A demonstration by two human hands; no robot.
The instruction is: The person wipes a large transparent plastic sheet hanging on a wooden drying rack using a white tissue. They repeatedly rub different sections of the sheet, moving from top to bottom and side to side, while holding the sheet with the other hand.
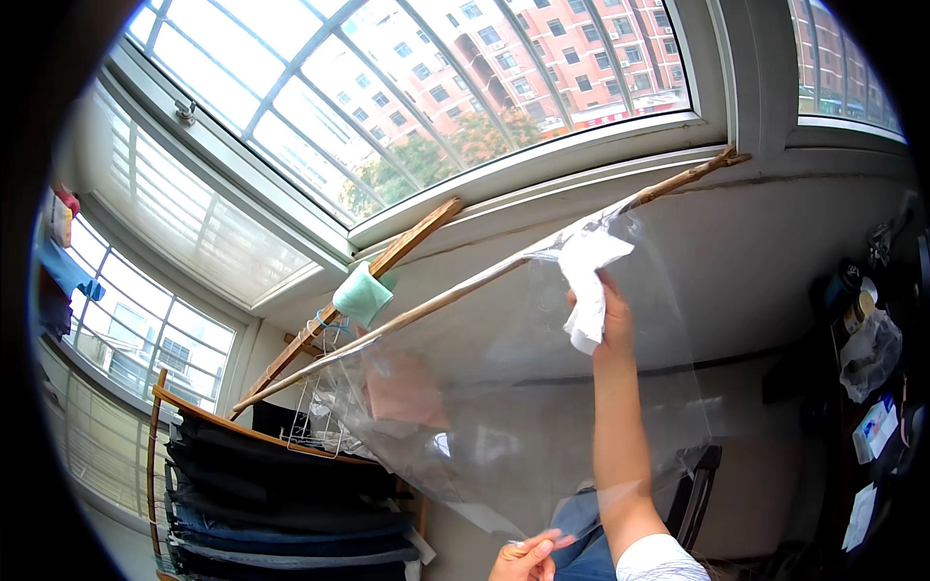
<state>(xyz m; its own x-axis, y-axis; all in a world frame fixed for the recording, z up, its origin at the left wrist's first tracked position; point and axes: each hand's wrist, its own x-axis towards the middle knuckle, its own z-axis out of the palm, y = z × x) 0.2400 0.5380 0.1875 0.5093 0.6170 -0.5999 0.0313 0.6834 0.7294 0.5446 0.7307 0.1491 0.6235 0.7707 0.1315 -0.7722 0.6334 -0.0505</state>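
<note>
A clear plastic sheet hangs from a long wooden pole that slants up to the window frame. My right hand is raised near the upper part of the sheet, with a crumpled white tissue or cloth in its fingers, close below the pole. At the bottom, my left hand pinches the lower edge of the sheet between thumb and fingers. Light glints on the plastic. A green cloth lies over a second wooden bar to the left.
Dark trousers and jeans hang on a rack at lower left. A barred window spans the top. A dark chair stands behind the sheet. Along the right edge are a plastic bag and a tissue pack.
</note>
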